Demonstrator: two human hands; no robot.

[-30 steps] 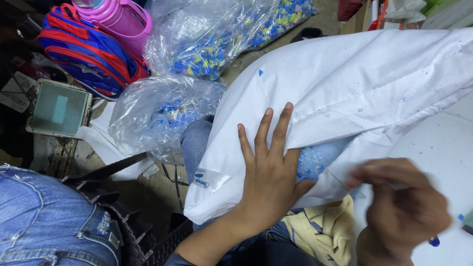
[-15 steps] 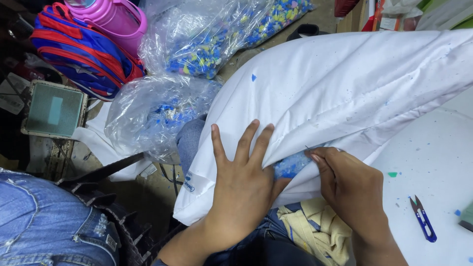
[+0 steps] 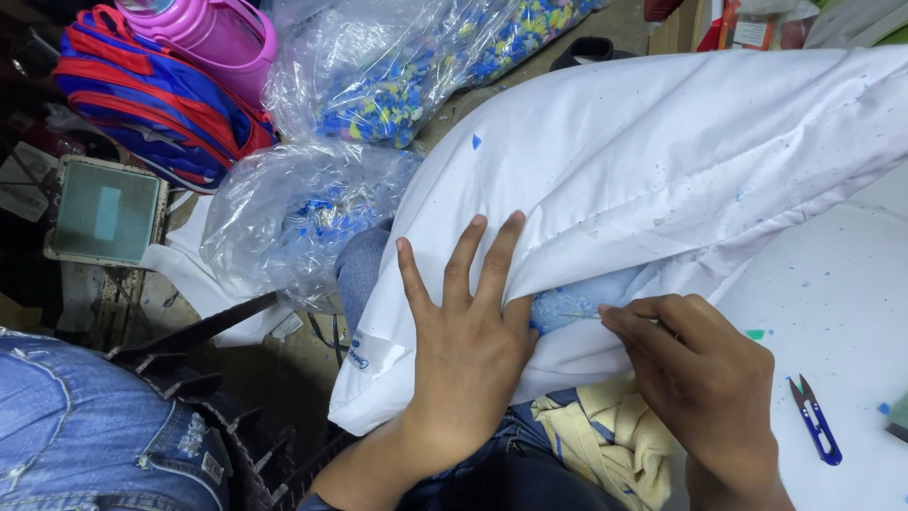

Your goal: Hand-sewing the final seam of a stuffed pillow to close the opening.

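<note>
A yellow cloth (image 3: 605,435) is seen nearest, on the lap. Above it, the left hand (image 3: 468,350) is laid flat, fingers spread, on a white stuffed cushion cover (image 3: 662,161). The right hand (image 3: 705,378) is pinched shut at the cover's open seam, where pale blue filling (image 3: 577,301) is exposed; what is pinched cannot be told. Blue thread snips (image 3: 815,421) lie on the white table (image 3: 832,303). Farther off, clear bags of blue and yellow scraps (image 3: 397,76) and a striped backpack (image 3: 151,104) are seen.
</note>
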